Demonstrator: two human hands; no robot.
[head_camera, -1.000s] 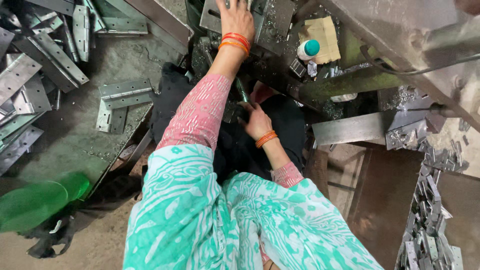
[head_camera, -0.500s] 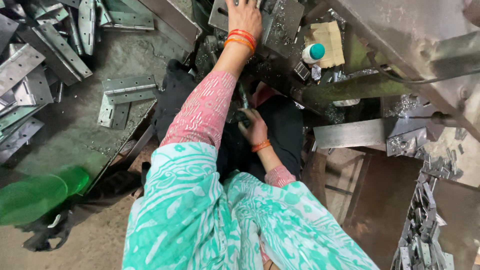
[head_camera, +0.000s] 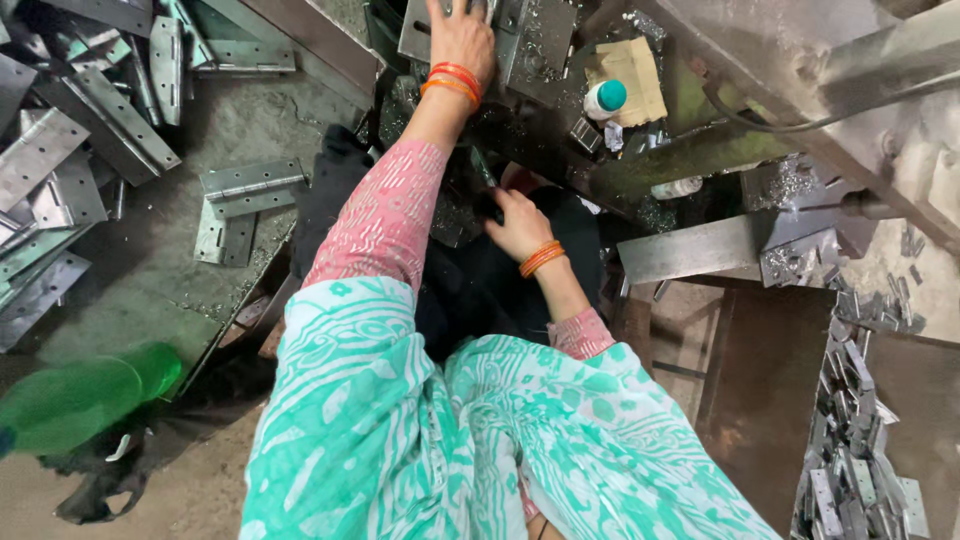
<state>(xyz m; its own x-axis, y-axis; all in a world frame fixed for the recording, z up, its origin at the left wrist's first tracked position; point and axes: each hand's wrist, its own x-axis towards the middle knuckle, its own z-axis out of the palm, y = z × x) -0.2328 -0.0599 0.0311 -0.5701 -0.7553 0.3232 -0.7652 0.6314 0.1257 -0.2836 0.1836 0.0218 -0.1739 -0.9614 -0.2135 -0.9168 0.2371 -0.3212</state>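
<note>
My left hand (head_camera: 462, 38) reaches far forward and lies on a grey metal plate (head_camera: 418, 30) on the machine bed; its fingertips are cut off by the top edge of the view. My right hand (head_camera: 518, 224), with orange bangles at the wrist, is low in the dark gap under the machine. Its fingers curl towards a dark part there, and I cannot make out whether they hold anything. A punched steel plate (head_camera: 545, 40) lies just right of my left hand.
Large steel hinges (head_camera: 250, 188) and several long hinge plates (head_camera: 60, 170) lie on the bench at left. A green plastic bottle (head_camera: 75, 400) sits at lower left. A white bottle with a teal cap (head_camera: 604, 98) stands by cardboard (head_camera: 632, 70). Small hinges (head_camera: 850, 470) fill the lower right.
My left hand stays on the plate. My right hand has shifted slightly up in the dark gap. The view has moved a little.
</note>
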